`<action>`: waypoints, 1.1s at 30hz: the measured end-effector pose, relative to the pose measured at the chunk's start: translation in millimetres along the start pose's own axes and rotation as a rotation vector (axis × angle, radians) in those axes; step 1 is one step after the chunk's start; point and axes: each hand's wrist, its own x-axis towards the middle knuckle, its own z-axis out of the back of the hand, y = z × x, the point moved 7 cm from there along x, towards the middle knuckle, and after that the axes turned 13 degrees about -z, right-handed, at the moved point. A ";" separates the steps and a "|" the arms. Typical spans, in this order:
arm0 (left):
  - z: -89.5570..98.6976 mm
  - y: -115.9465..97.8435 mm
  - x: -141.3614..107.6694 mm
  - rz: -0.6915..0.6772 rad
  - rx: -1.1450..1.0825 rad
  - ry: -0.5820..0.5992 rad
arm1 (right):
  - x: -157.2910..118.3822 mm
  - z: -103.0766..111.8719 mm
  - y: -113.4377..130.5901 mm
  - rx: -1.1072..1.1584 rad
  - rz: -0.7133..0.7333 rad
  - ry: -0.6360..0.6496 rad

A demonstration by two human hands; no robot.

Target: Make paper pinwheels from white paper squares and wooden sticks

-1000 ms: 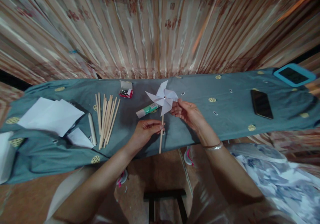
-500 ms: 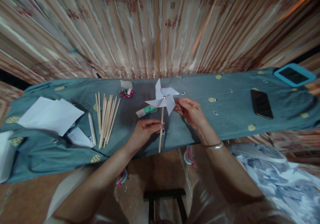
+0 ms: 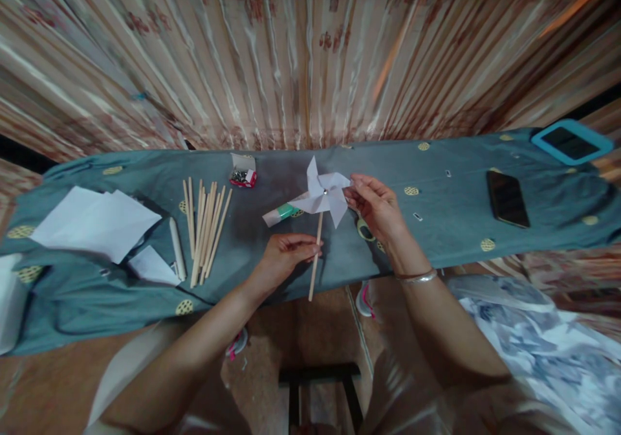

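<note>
pinwheel is hovering over the cloth, showing folded white blades. left hand is angling inward, pinching the stick between thumb and fingers; right hand is curling its fingers at one blade, its grip unclear. the stick is pointing blades-first toward the curtain, leaning slightly right. a silvery pin is shining centrally.

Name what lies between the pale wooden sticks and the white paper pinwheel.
Head view: a green and white tube lies between sticks and pinwheel, an open red and white cardboard box farther back, the left hand nearer.
</note>
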 end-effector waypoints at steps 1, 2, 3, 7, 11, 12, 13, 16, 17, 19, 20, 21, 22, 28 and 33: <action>-1.0 1.3 -0.5 0.007 -0.004 0.011 | 0.8 1.1 1.5 -0.003 0.006 -0.006; -2.0 2.7 -0.9 0.014 -0.009 0.021 | 1.3 1.7 2.9 -0.009 0.013 -0.009; -2.7 4.0 -1.2 0.021 -0.013 0.027 | 1.5 2.0 4.1 -0.017 0.021 -0.011; -3.2 7.1 -1.7 0.030 -0.010 0.033 | 1.9 1.3 4.8 -0.045 0.028 -0.008; -2.0 4.4 -1.4 0.018 -0.001 0.025 | 3.1 1.1 1.3 -0.051 0.007 -0.003; -1.8 3.2 -1.4 0.018 0.000 0.022 | 3.3 0.9 0.6 -0.054 0.004 -0.001; -1.5 1.9 -1.2 0.017 -0.001 0.018 | 3.3 0.7 0.1 -0.059 0.002 0.000; -0.6 -1.8 -0.4 0.013 0.004 0.004 | 2.2 -0.5 -1.2 -0.078 -0.010 0.001; -0.1 -2.8 0.0 0.009 0.005 -0.003 | 1.7 -1.4 -1.8 -0.084 -0.017 0.005; 1.6 -4.1 1.0 0.000 0.007 -0.025 | 0.2 -3.6 -3.2 -0.087 -0.029 0.013; 2.6 -4.3 1.5 -0.004 0.009 -0.035 | -0.6 -4.7 -3.9 -0.087 -0.034 0.016; 3.7 -4.3 2.0 -0.008 0.011 -0.043 | -1.5 -5.9 -4.7 -0.088 -0.039 0.019; 4.7 -4.2 2.4 -0.012 0.014 -0.049 | -2.4 -7.2 -5.4 -0.090 -0.044 0.023; 8.3 -4.9 3.8 -0.043 0.038 -0.054 | -8.4 -15.8 -9.4 -0.083 -0.074 0.064; 9.4 -7.8 3.9 -0.061 0.048 -0.080 | -11.6 -20.6 -12.5 -0.070 -0.094 0.075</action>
